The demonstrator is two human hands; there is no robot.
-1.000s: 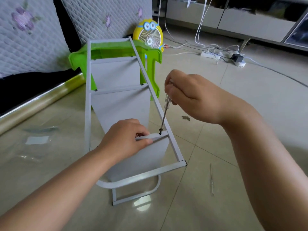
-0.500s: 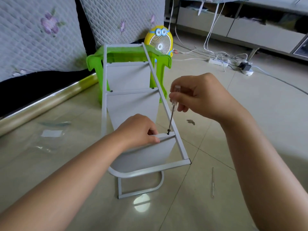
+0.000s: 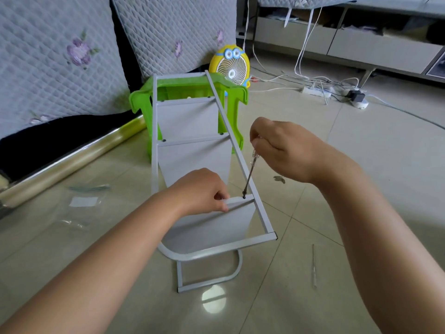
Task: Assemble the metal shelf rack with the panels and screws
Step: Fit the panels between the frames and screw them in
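Head view: left hand [image 3: 202,191] pinches panel [image 3: 216,225]; right hand [image 3: 284,150] grips screwdriver [image 3: 249,175] on screw [image 3: 244,196].

pale grey all over the rack [image 3: 187,121], bright green on the stool [image 3: 138,102], yellow with a white grille and blue goggles on the fan [image 3: 232,68], grey diamond quilting with purple flowers on the cushions [image 3: 48,75], beige tiles [image 3: 373,177].

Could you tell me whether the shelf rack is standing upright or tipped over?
Tipped over: the shelf rack lies slanted, its far end propped on the green stool and its near end on the floor.
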